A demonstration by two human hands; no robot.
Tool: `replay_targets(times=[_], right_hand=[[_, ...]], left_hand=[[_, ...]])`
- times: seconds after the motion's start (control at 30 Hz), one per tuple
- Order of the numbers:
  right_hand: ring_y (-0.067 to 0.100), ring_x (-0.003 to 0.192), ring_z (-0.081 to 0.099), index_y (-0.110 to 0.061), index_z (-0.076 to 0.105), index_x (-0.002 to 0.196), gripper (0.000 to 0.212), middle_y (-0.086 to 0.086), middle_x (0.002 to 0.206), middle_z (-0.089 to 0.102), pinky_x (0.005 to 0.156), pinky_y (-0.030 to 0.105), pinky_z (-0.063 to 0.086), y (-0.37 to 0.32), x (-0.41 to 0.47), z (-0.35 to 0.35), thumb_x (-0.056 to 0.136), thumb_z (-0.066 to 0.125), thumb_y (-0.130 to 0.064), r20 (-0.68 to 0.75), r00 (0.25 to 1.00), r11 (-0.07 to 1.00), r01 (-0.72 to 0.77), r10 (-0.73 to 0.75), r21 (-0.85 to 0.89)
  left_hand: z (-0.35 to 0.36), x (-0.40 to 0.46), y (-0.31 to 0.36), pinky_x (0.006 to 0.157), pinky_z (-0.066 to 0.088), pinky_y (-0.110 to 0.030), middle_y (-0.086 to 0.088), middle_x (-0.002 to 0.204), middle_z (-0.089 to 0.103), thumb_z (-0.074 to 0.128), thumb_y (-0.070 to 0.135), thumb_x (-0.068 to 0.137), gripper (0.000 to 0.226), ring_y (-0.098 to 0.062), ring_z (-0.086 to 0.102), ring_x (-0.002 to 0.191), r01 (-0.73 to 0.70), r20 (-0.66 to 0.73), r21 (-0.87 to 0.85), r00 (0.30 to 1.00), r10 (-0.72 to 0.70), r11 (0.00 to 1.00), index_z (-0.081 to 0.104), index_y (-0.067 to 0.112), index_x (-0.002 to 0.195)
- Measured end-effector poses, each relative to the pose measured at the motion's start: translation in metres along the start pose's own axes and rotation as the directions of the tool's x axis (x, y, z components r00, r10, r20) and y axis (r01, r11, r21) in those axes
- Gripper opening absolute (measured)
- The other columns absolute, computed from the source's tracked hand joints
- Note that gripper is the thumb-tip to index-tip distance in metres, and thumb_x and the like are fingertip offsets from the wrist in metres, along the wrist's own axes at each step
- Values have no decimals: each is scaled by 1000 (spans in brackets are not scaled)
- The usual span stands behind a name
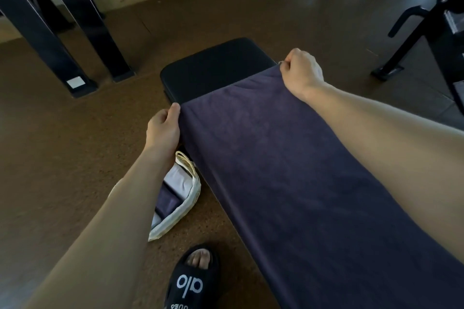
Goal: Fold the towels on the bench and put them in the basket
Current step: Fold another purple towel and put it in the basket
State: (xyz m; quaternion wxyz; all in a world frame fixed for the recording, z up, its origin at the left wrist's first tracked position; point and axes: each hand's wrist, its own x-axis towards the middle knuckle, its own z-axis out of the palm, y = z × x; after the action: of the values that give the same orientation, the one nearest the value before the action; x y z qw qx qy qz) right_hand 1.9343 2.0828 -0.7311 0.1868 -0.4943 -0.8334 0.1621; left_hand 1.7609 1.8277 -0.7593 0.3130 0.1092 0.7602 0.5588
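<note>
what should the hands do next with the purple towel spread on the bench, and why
Probably lift both far corners and bring them back toward the near end, folding the purple towel in half. It lies flat along the bench, the left hand and right hand each grip a far corner, and no fold shows yet.

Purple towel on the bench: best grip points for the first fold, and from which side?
Take the purple towel by its two far corners, from the outer long edges. It lies flat along the bench, and the left hand and right hand already pinch those corners, so the far end can probably be drawn back over the near end.
</note>
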Motion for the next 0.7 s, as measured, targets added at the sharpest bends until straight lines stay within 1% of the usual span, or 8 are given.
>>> replay_targets(times=[0.1,0.17,0.33,0.43,0.5,0.57,0.63,0.7], right_hand=[[19,92,51,-7,59,121,28,11,118,60,78,35,41,-2,6,2,109,43,-28,-23,1000,1000,-14,14,7],[19,92,51,-8,59,122,29,10,117,60,79,35,42,-5,12,4,109,43,-29,-24,999,999,-31,31,12],[18,85,55,-12,62,113,27,5,109,60,76,35,43,-6,30,8,109,44,-31,52,998,998,-45,43,40],[19,84,59,-12,63,110,30,10,114,64,75,36,44,-4,31,5,110,41,-33,151,982,992,-116,110,38],[29,103,60,-11,59,124,33,14,123,60,83,41,44,-7,26,2,110,39,-33,38,997,989,-58,63,-139],[33,114,57,-13,57,127,31,14,127,58,95,46,44,-15,16,0,108,39,-28,-139,985,973,68,-100,-222],[30,113,57,-16,61,123,30,11,124,60,97,45,44,-27,-1,0,106,40,-27,-172,941,944,251,-290,-215],[32,118,56,-17,63,129,36,10,128,61,99,45,42,-35,-21,4,106,39,-30,-55,910,895,389,-410,-220]], left_hand=[[0,2,-6,86,55,-40,0,104,71,47,48,104,31,-18,68,97,-22,-40,12,999,22,1000,67,24,102],[0,6,-10,75,49,-39,0,89,64,47,48,104,34,-16,60,82,-54,-85,33,995,56,998,66,22,94],[2,10,-9,70,44,-34,7,78,54,44,44,106,32,-9,51,71,-145,-138,109,977,160,983,58,25,85],[4,7,-6,73,46,-36,0,94,60,41,40,108,30,-10,53,78,-171,-194,209,958,212,963,60,17,104],[6,1,-2,76,46,-34,-5,115,57,39,37,108,31,-15,57,92,-177,-257,277,934,250,945,51,14,126],[10,-8,8,90,49,-41,-10,130,53,42,33,106,36,-25,57,111,-340,-253,504,820,513,794,45,14,137],[24,-25,21,100,46,-42,-12,136,55,44,31,104,39,-26,54,121,-581,20,678,626,780,449,49,14,139],[44,-42,27,107,40,-41,-9,140,56,40,33,105,40,-25,53,128,-729,359,654,535,765,204,55,15,137]])
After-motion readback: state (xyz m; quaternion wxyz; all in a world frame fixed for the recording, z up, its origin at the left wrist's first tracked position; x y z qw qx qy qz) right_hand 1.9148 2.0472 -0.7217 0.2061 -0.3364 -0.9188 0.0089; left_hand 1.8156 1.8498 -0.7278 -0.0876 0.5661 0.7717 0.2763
